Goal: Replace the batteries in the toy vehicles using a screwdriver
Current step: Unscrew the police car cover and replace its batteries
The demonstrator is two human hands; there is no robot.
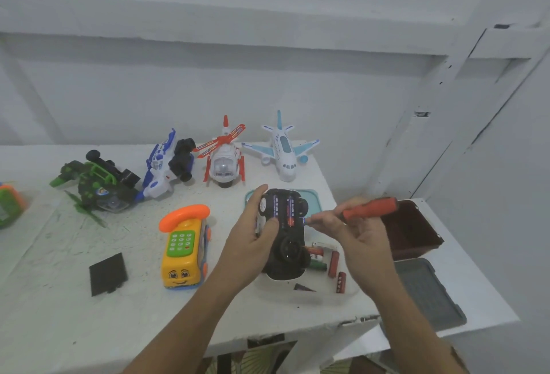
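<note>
Mid-swap on the toy car [285, 242], gripped belly-up in the left hand [253, 236] just above the clear tray [327, 296] of loose batteries [333, 263], its bay uncovered with two batteries [284, 208] seated inside. Clenched in the right hand [354, 233], the screwdriver [369, 208], tip at the bay's right edge; old or new ones in there, impossible to tell. Next, likely: steady levering without a slip, then fetching the black cover [107, 274] lying well to the left for refitting.
</note>
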